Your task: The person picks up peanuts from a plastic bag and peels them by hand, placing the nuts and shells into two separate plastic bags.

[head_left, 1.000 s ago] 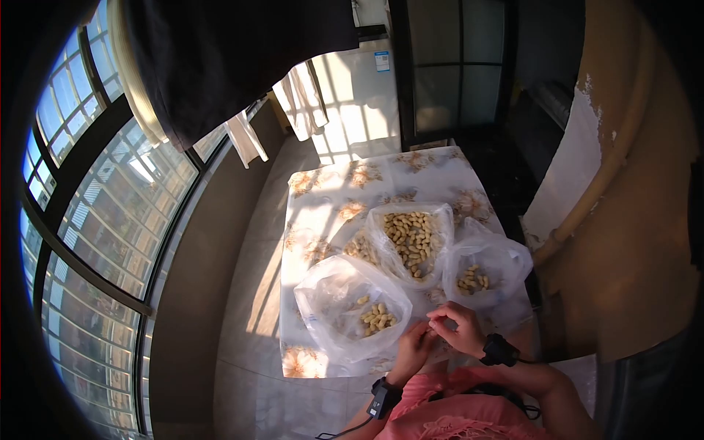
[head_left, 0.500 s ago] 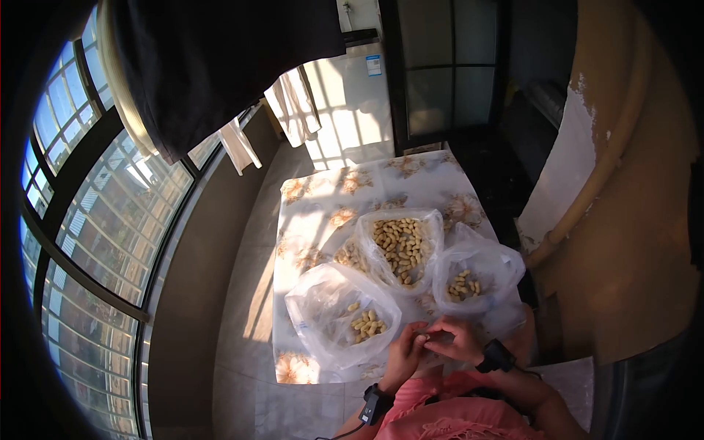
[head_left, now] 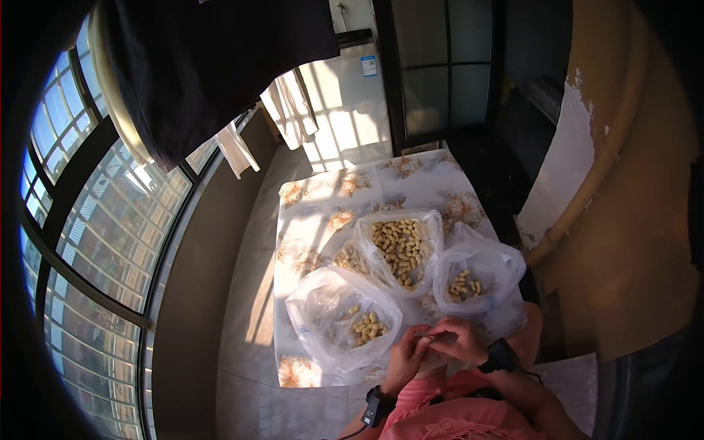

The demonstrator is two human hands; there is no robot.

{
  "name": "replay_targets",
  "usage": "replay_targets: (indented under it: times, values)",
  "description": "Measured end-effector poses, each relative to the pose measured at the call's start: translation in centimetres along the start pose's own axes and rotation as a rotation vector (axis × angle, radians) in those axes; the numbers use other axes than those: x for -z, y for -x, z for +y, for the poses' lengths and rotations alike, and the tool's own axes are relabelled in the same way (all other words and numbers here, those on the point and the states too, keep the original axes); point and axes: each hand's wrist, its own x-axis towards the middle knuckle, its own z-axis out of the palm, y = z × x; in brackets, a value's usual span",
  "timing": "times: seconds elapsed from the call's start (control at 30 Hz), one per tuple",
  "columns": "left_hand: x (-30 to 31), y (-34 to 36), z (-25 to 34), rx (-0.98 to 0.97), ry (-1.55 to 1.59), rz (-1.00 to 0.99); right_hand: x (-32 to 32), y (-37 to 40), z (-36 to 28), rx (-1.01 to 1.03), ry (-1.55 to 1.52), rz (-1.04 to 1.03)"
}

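Observation:
My left hand (head_left: 405,357) and my right hand (head_left: 462,342) meet at the table's near edge, fingertips pinched together. Between them is a small pale peanut, mostly hidden by the fingers. Left of my hands, a clear plastic bag (head_left: 309,312) stands open with a small heap of peanuts (head_left: 369,328) inside. Farther back, the middle bag (head_left: 434,222) holds the largest pile of peanuts (head_left: 400,248). Just beyond my right hand, another bag (head_left: 502,265) has a few peanuts (head_left: 463,284) at its bottom.
A flowered cloth (head_left: 315,213) covers the table. Barred windows (head_left: 110,242) run along the left, with dark clothing (head_left: 220,66) hanging above. A white appliance (head_left: 352,103) is beyond the table. At right is a brown panel (head_left: 616,271). Both wrists carry black devices (head_left: 501,356).
My hands stay together at nearly the same spot, with only slight finger movement. The view has shifted a little. The bags and their peanuts look unchanged.

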Motion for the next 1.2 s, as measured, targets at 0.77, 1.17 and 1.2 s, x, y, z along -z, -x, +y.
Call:
replay_targets:
  times: [0.77,1.17,1.2]
  values:
    - [0.0,0.1,-0.1,-0.018,-0.039,0.056,-0.2,0.6,1.3,-0.127,-0.108,0.072]
    - [0.0,0.1,-0.8,-0.041,-0.022,0.032,-0.3,0.4,0.7,-0.126,-0.110,0.082]
    - [-0.1,0.0,-1.2,-0.064,-0.016,0.041,-0.4,0.4,0.8,-0.122,-0.114,0.093]
